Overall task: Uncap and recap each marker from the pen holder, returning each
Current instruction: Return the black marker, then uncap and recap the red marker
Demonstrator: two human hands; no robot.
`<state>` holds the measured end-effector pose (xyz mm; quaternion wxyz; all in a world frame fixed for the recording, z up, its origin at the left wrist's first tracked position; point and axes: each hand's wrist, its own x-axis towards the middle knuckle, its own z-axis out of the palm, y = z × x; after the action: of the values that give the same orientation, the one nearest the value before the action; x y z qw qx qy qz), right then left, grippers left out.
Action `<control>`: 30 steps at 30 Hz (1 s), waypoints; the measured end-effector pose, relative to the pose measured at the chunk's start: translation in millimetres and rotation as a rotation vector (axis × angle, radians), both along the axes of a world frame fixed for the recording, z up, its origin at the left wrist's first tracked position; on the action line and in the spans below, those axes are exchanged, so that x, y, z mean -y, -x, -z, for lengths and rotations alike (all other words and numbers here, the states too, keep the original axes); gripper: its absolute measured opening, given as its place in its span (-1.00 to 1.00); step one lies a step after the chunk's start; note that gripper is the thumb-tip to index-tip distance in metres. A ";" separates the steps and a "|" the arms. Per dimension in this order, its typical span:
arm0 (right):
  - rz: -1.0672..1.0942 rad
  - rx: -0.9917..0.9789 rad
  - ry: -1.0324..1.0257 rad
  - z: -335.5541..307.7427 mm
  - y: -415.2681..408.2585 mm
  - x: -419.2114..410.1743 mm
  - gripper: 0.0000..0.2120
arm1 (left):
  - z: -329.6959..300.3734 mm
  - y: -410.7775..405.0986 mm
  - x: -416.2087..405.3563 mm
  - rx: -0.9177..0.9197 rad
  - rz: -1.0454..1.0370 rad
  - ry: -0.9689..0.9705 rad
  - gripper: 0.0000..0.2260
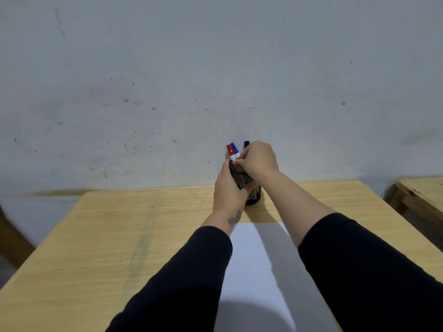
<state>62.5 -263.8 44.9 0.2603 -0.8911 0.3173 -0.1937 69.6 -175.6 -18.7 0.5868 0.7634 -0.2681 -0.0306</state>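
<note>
A black mesh pen holder (254, 196) stands near the far edge of the wooden table (119, 236), tilted toward the left. My left hand (227, 190) wraps around its left side. A red-capped marker (230, 149), a blue-capped marker (235, 149) and a black-capped marker (246, 143) stick up out of it. My right hand (259, 159) sits over the holder's mouth with its fingers closed around the black-capped marker; the marker's body is hidden by the hand.
A white sheet of paper (259, 271) lies on the table under my forearms. A grey wall rises right behind the holder. A second wooden table (417, 195) stands at the right, and a dark wooden piece shows at the left edge.
</note>
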 end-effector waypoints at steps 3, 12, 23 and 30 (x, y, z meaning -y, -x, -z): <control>-0.004 0.019 0.040 6.2 -2.7 -4.3 -0.78 | -0.5 0.6 -1.1 -0.010 0.016 0.019 -0.37; -0.072 0.427 -0.029 -53.5 21.2 -11.0 -0.79 | -9.8 -8.5 -0.8 -0.060 0.059 -0.082 -0.29; -0.314 0.225 -0.073 -55.1 76.8 -30.9 -0.80 | -97.7 4.1 -60.5 0.245 -0.022 0.156 -0.67; -0.366 0.174 0.021 -29.4 98.2 -54.4 -0.79 | -83.9 17.5 -100.9 0.210 0.058 0.022 -0.90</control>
<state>-35.8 -209.4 74.4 0.3085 -0.9164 0.1245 -0.2227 52.1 -74.7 65.2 0.5625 0.7480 -0.3503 0.0357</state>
